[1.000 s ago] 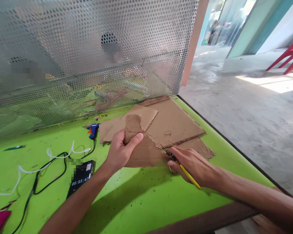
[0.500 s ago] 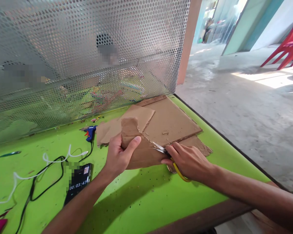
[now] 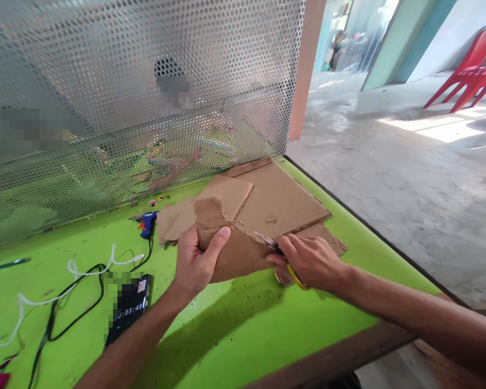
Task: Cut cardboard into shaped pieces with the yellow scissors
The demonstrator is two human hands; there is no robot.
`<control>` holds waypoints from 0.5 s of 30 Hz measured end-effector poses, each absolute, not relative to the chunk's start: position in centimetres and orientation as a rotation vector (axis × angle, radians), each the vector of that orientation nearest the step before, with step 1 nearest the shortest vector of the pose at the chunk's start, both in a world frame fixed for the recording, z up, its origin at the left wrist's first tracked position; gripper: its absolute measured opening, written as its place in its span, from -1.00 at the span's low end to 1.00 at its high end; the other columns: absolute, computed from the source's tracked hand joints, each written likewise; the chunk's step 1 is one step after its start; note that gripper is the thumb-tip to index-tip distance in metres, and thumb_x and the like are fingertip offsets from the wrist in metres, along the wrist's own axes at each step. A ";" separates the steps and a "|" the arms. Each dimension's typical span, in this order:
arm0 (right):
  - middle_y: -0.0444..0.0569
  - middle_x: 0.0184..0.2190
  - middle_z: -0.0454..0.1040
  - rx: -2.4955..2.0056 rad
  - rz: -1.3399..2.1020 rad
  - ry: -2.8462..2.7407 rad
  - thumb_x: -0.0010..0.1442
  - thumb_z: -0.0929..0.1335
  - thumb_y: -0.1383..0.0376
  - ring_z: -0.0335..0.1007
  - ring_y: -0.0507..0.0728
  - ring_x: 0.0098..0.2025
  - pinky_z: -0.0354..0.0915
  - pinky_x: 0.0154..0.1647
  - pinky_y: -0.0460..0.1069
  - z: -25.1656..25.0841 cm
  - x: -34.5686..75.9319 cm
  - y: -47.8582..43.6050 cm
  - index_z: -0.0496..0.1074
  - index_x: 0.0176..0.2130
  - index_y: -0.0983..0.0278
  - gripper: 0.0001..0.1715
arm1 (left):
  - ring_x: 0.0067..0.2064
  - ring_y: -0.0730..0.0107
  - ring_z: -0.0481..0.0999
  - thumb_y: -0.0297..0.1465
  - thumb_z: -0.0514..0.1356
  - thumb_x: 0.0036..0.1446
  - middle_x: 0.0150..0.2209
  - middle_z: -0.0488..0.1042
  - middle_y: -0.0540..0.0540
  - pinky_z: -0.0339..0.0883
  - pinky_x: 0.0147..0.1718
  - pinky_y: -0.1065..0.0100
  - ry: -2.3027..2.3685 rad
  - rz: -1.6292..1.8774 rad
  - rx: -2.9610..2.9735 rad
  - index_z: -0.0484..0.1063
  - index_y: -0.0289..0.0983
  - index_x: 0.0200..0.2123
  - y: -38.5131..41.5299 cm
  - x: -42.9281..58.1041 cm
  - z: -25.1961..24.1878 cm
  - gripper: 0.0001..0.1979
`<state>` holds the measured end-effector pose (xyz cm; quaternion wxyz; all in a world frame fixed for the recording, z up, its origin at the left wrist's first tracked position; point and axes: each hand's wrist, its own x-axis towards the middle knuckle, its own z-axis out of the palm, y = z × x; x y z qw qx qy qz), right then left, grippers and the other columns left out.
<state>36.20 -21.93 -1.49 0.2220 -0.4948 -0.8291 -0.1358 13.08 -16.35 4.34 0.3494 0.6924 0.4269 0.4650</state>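
My left hand (image 3: 200,256) is closed on a piece of brown cardboard (image 3: 243,251), thumb on top, holding it tilted above the table. A curved notch is cut into the piece's upper edge. My right hand (image 3: 308,259) grips a pair of scissors (image 3: 296,276) with a yellow handle. Their metal blades lie along the cut edge at the piece's right side and look nearly closed. My fingers cover the rest of the scissors. Under and behind the held piece lie larger cardboard sheets (image 3: 287,197), with a few small scraps on them.
On the green table (image 3: 227,346) at left are a blue glue gun (image 3: 148,224), a phone (image 3: 132,308) running a timer, white and black cables (image 3: 99,273) and a pen (image 3: 12,263). A perforated metal screen (image 3: 227,65) stands behind. A red chair (image 3: 470,70) is at far right.
The scissor blades have gone from spread apart to nearly closed at the cardboard's edge. My left hand keeps its hold. The whole view has shifted slightly.
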 end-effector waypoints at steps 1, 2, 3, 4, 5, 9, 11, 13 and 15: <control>-0.10 -0.57 0.44 -1.379 -0.361 -2.262 0.52 -0.04 0.02 0.33 0.07 -0.66 -0.15 -0.58 -0.03 -1.3 36.3 -21.8 0.32 -0.30 0.30 -0.36 | -0.25 0.27 0.58 -0.24 0.28 0.19 -0.26 0.66 -0.07 0.44 -0.25 0.35 1.112 1.208 1.789 0.59 -0.27 -0.26 -16.3 13.1 4.3 -0.79; -0.08 -0.54 0.46 -1.385 -0.345 -2.236 0.52 -0.02 0.02 0.34 0.07 -0.64 -0.12 -0.58 -0.03 -1.1 36.4 -21.6 0.33 -0.28 0.31 -0.37 | -0.26 0.27 0.58 -0.24 0.28 0.19 -0.28 0.65 -0.06 0.44 -0.26 0.35 1.117 1.211 1.786 0.59 -0.27 -0.27 -16.2 13.0 4.3 -0.79; -0.05 -0.51 0.48 -1.388 -0.321 -2.220 0.52 -0.01 0.01 0.36 0.07 -0.61 -0.09 -0.57 -0.04 -1.0 36.5 -21.5 0.33 -0.24 0.32 -0.39 | -0.26 0.27 0.58 -0.23 0.28 0.19 -0.29 0.65 -0.06 0.44 -0.27 0.35 1.121 1.213 1.786 0.59 -0.27 -0.27 -16.1 13.0 4.3 -0.79; -0.03 -0.47 0.50 -1.384 -0.284 -2.217 0.52 0.00 0.02 0.37 0.07 -0.59 -0.05 -0.56 -0.04 -0.9 36.6 -21.4 0.33 -0.21 0.33 -0.40 | -0.27 0.27 0.58 -0.23 0.28 0.19 -0.30 0.65 -0.05 0.44 -0.27 0.35 1.124 1.214 1.789 0.59 -0.26 -0.27 -16.1 13.0 4.3 -0.79; -0.01 -0.44 0.50 -1.378 -0.239 -2.227 0.52 0.00 0.02 0.38 0.07 -0.56 -0.02 -0.55 -0.04 -0.8 36.7 -21.4 0.33 -0.19 0.34 -0.41 | -0.27 0.27 0.58 -0.23 0.28 0.19 -0.30 0.65 -0.05 0.44 -0.27 0.35 1.125 1.217 1.793 0.59 -0.26 -0.27 -16.0 13.0 4.3 -0.79; -0.03 -0.44 0.46 -1.363 -0.153 -2.309 0.50 0.00 -0.02 0.34 0.07 -0.56 0.00 -0.54 -0.04 -0.8 36.6 -21.7 0.35 -0.20 0.33 -0.38 | -0.25 0.29 0.59 -0.26 0.28 0.20 -0.28 0.66 -0.04 0.43 -0.25 0.37 1.134 1.235 1.829 0.59 -0.26 -0.25 -16.0 13.0 4.1 -0.81; 0.00 -0.41 0.46 -1.416 -0.198 -2.343 0.49 0.02 -0.04 0.34 0.09 -0.54 -0.02 -0.54 -0.03 -0.8 36.4 -21.9 0.37 -0.17 0.33 -0.38 | -0.26 0.31 0.58 -0.27 0.27 0.21 -0.29 0.66 -0.03 0.42 -0.25 0.39 1.145 1.243 1.851 0.59 -0.26 -0.27 -16.1 13.0 4.1 -0.82; 0.04 -0.38 0.47 -1.506 -0.237 -2.376 0.48 0.07 -0.05 0.34 0.10 -0.52 -0.04 -0.54 -0.03 -0.8 36.1 -21.9 0.39 -0.15 0.33 -0.40 | -0.27 0.32 0.58 -0.27 0.27 0.22 -0.31 0.65 -0.02 0.42 -0.26 0.39 1.159 1.249 1.869 0.59 -0.26 -0.27 -16.2 13.1 4.1 -0.82; 0.06 -0.36 0.48 -1.582 -0.244 -2.414 0.47 0.10 -0.05 0.34 0.11 -0.52 -0.06 -0.55 -0.03 -0.7 35.8 -21.9 0.41 -0.14 0.33 -0.42 | -0.28 0.32 0.58 -0.27 0.27 0.22 -0.32 0.65 -0.02 0.42 -0.26 0.40 1.180 1.257 1.881 0.59 -0.26 -0.27 -16.4 13.2 4.1 -0.82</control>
